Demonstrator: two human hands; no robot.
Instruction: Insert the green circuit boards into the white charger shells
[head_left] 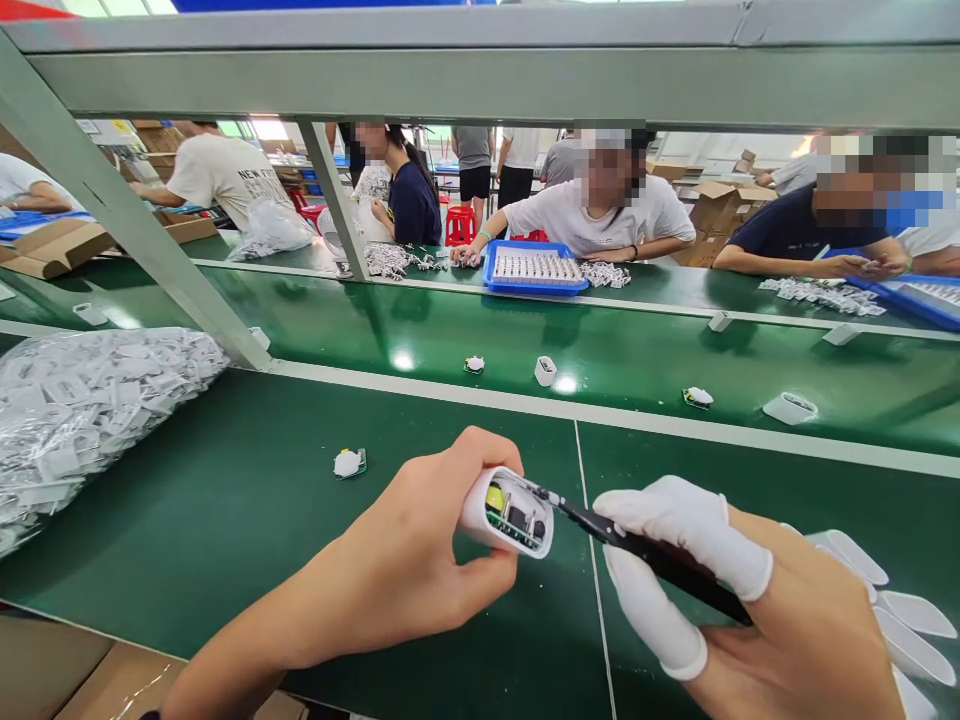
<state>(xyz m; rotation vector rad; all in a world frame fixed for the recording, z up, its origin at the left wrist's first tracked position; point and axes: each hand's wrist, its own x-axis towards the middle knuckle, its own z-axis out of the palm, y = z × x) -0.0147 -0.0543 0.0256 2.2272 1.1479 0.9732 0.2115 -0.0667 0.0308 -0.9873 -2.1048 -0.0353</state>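
Observation:
My left hand [409,565] is closed around a white charger housing [508,512] with its open end turned right, showing a circuit board inside. My right hand [757,610], with white finger cots on thumb and forefinger, pinches black tweezers [645,550] whose tip reaches into the housing's opening. Both hands hover over the green work table [225,520]. A small white part with a circuit board [349,463] lies on the table left of my left hand.
A clear bag of white parts [82,410] lies at the left. White covers [892,600] are lined up at the right edge. Loose housings [545,371] sit on the green conveyor [637,350]. Several people work across it beside a blue tray [535,270].

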